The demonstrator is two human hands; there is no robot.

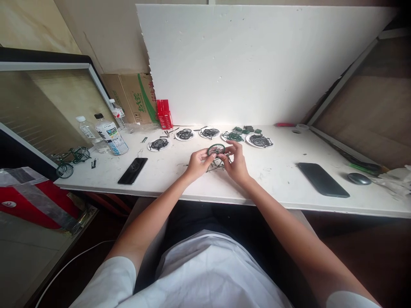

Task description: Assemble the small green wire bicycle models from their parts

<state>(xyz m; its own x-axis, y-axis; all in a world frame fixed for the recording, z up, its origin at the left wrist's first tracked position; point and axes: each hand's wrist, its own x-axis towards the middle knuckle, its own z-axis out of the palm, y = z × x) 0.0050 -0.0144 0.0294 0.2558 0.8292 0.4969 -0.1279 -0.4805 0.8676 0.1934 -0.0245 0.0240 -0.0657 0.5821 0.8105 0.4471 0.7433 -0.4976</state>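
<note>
Green spoked wheel (216,149) pinched between two hands

Both bare forearms reach over the table's front edge and converge near its middle. The left hand (198,164) holds the wheel's left side in a narrow grip of thumb and fingers; the right hand (237,164) grips the opposite side, thumb low, index finger lifted near the rim. The wheel sits in the fingertips, raised above the white table (180,186), with thin bicycle-like parts (214,169) lying just below.

Behind the hands, five white plates (150,147) form a row. Dark, tangled pieces (159,144) fill the three on the left and the one at the far right; the fourth carries green parts (233,136). Three plastic bottles (113,137) stand at the left, near a red box (165,115) and a cardboard carton (136,97); whether the box and carton hold anything, I cannot tell.
</note>
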